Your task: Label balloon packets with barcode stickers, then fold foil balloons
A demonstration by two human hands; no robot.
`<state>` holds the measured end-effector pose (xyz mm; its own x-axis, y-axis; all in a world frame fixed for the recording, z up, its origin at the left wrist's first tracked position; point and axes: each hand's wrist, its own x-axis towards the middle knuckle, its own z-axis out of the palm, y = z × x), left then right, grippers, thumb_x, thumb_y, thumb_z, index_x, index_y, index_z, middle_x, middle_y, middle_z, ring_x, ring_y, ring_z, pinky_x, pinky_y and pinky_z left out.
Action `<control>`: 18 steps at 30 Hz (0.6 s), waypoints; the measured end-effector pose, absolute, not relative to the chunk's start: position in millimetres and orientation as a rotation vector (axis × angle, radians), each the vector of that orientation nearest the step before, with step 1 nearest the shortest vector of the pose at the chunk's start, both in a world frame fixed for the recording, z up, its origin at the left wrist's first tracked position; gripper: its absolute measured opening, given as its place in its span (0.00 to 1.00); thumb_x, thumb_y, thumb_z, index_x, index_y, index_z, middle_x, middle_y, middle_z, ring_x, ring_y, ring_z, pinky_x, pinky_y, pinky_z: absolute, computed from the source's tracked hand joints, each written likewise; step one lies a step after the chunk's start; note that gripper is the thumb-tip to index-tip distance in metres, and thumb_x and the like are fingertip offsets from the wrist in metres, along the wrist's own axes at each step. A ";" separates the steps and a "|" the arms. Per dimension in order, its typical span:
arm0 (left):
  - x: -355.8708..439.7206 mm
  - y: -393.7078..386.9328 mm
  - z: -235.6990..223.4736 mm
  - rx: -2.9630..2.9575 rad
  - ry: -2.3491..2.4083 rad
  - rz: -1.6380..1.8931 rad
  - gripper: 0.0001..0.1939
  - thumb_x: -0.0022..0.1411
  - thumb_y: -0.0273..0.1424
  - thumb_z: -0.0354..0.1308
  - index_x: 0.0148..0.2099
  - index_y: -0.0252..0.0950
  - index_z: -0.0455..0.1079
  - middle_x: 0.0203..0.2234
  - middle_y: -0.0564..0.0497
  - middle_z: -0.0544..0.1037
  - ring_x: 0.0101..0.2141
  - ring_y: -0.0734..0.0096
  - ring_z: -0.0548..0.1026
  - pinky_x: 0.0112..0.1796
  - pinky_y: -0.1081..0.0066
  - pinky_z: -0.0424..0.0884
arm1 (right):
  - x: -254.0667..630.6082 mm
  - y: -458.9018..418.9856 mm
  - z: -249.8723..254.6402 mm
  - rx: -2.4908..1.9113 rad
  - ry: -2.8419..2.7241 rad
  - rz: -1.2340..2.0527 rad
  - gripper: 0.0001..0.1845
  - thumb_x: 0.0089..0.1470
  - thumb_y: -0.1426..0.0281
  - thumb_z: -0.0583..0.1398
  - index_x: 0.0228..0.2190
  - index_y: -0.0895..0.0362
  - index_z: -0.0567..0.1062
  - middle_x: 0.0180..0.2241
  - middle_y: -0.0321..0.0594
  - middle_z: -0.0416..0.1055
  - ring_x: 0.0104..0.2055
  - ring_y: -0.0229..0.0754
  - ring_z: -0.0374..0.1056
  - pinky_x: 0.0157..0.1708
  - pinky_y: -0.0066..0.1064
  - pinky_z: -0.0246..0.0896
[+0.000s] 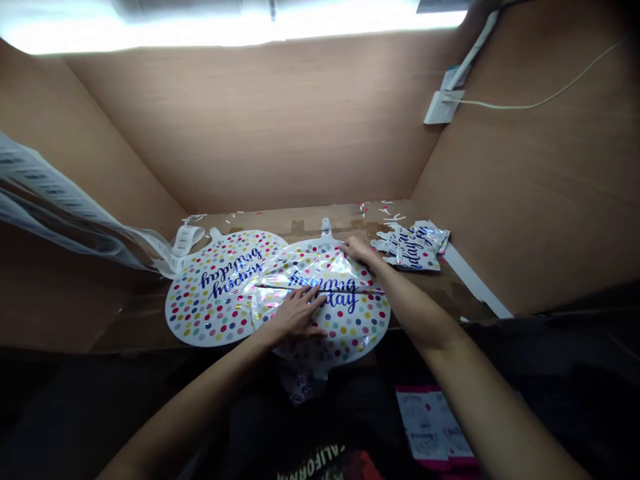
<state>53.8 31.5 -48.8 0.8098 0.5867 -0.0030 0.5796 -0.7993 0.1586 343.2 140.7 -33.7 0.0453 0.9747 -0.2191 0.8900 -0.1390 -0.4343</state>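
A round white foil balloon (350, 333) with coloured dots and blue "birthday" lettering lies flat before me. A dark line, perhaps a fold's edge, crosses its middle. My left hand (299, 312) rests on the balloon with its fingers spread. At the balloon's upper right edge, the fingers of my right hand (357, 249) are bent and pinch the foil. A second balloon of the same print (215, 313) lies to the left, partly under the first. Folded balloons (417, 250) are piled beyond my right forearm.
A strip of barcode labels (65, 190) hangs in from the left to the table. Cardboard walls (260, 127) enclose the work surface. Paper scraps (390, 212) lie along the back. A white socket box (444, 107) hangs at right. Printed packs (430, 427) sit below the table.
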 end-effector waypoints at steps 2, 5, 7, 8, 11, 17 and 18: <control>54.8 44.5 -48.3 2.844 0.995 0.208 0.38 0.68 0.56 0.53 0.71 0.39 0.62 0.71 0.41 0.61 0.69 0.49 0.58 0.67 0.51 0.55 | 347.3 137.2 -35.8 -2.124 -1.889 0.690 0.21 0.69 0.58 0.55 0.36 0.60 0.81 0.36 0.46 0.79 0.35 0.41 0.71 0.32 0.25 0.56; 53.0 74.8 -51.4 2.757 1.292 0.184 0.33 0.74 0.51 0.45 0.71 0.39 0.62 0.71 0.42 0.60 0.71 0.48 0.55 0.68 0.45 0.49 | 359.5 118.5 -33.7 -2.133 -1.841 0.703 0.25 0.67 0.52 0.57 0.36 0.60 0.80 0.34 0.45 0.79 0.33 0.41 0.71 0.30 0.25 0.57; 47.4 90.3 -59.0 2.665 1.471 0.100 0.35 0.73 0.53 0.44 0.73 0.41 0.60 0.73 0.43 0.57 0.72 0.44 0.52 0.67 0.40 0.47 | 372.1 96.8 -32.0 -2.173 -1.829 0.725 0.26 0.62 0.49 0.61 0.33 0.61 0.80 0.30 0.44 0.78 0.30 0.42 0.71 0.27 0.26 0.58; 44.2 94.8 -63.5 2.629 1.530 0.094 0.36 0.73 0.54 0.43 0.74 0.41 0.57 0.74 0.43 0.54 0.72 0.44 0.50 0.68 0.40 0.45 | 378.0 84.8 -32.3 -2.204 -1.824 0.726 0.25 0.61 0.50 0.63 0.32 0.61 0.80 0.27 0.43 0.77 0.29 0.42 0.71 0.26 0.26 0.58; 36.9 97.1 -74.1 2.599 1.588 0.175 0.38 0.73 0.55 0.40 0.75 0.42 0.54 0.75 0.45 0.52 0.73 0.48 0.47 0.69 0.45 0.41 | 384.3 53.3 -39.8 -2.316 -1.782 0.638 0.22 0.64 0.55 0.60 0.33 0.62 0.81 0.28 0.45 0.78 0.31 0.45 0.74 0.29 0.27 0.61; 32.7 96.5 -75.4 2.523 1.666 0.227 0.40 0.72 0.57 0.37 0.76 0.39 0.53 0.74 0.43 0.52 0.73 0.48 0.46 0.69 0.48 0.42 | 375.9 26.0 -49.4 -2.520 -1.640 0.255 0.23 0.69 0.60 0.52 0.49 0.61 0.79 0.46 0.62 0.78 0.49 0.58 0.76 0.48 0.41 0.66; 31.4 98.2 -75.1 2.504 1.682 0.220 0.41 0.72 0.57 0.37 0.75 0.38 0.53 0.74 0.42 0.51 0.73 0.48 0.46 0.69 0.48 0.42 | 382.3 19.2 -47.3 -2.559 -1.615 0.222 0.22 0.69 0.61 0.53 0.49 0.62 0.80 0.45 0.64 0.78 0.49 0.59 0.76 0.48 0.43 0.66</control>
<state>31.4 98.2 -75.1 0.3729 0.9262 0.0553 0.9093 -0.3767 0.1770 382.3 19.2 -47.3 0.4241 0.9032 -0.0661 0.8875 -0.4290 -0.1683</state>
